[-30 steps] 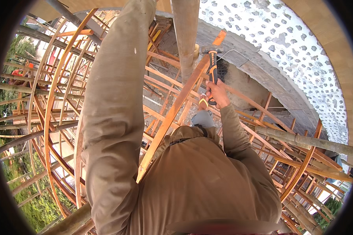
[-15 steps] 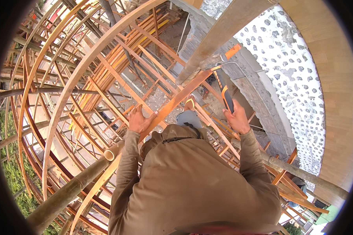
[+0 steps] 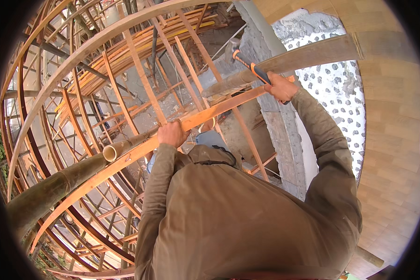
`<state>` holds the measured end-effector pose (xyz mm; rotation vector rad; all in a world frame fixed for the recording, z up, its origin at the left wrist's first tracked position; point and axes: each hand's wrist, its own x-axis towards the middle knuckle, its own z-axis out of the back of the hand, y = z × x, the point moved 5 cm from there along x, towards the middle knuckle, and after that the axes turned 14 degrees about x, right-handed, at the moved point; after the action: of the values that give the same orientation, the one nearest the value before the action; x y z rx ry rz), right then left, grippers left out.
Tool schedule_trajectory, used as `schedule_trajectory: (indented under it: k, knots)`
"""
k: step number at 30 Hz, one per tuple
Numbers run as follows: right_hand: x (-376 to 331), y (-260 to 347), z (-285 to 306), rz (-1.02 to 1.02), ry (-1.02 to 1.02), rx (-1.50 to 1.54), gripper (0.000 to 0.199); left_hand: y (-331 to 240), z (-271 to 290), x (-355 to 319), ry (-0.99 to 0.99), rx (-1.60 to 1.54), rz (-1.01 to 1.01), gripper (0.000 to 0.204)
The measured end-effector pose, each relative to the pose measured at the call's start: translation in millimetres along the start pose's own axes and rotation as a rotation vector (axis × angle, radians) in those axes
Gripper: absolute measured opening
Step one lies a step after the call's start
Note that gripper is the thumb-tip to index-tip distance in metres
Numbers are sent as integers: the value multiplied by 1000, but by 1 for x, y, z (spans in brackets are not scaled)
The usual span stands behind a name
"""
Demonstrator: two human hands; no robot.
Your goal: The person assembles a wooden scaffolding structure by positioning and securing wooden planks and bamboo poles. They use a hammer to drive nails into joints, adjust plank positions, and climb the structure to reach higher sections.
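Well, from my end, furthest left I have a thick bamboo pole [image 3: 60, 179], its hollow cut end just beside the long plank [image 3: 228, 103], which slants from lower left to upper right. Next along, the left hand [image 3: 172, 134] is curled closed over the plank, so the wood runs under the palm and well out on both sides; I'd want that wrap firm and the fingers bunched tight, to steady the board. Further right, the hammer [image 3: 251, 65] points up and leftward, its handle crossing a brown pole [image 3: 308, 53] in my view; I'd give the head plenty of room from the left knuckles. Last, the right hand [image 3: 281, 87] is closed snugly around the handle near its butt, a grip I judge good for reach. The plank's right end lies behind that hand; whether they touch, I can't tell.
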<state>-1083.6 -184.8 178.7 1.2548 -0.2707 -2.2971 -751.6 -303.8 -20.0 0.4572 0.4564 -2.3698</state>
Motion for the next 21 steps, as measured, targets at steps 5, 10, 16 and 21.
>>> schedule_trajectory:
  k: [5, 10, 16, 21]
  knots:
    - [-3, -60, -17, -236, 181, -35, 23, 2, -5, -3, -132, -6, -42, 48]
    - [-4, -55, -7, -184, 116, -56, 27, 2, -5, -4, -111, -44, -18, 47]
    - [-4, -75, -43, -121, 102, -91, 29, 3, -9, 1, -94, -58, -35, 51]
    - [-3, -101, -84, -100, 84, 265, 23, 4, -9, -3, -191, -80, -32, 47]
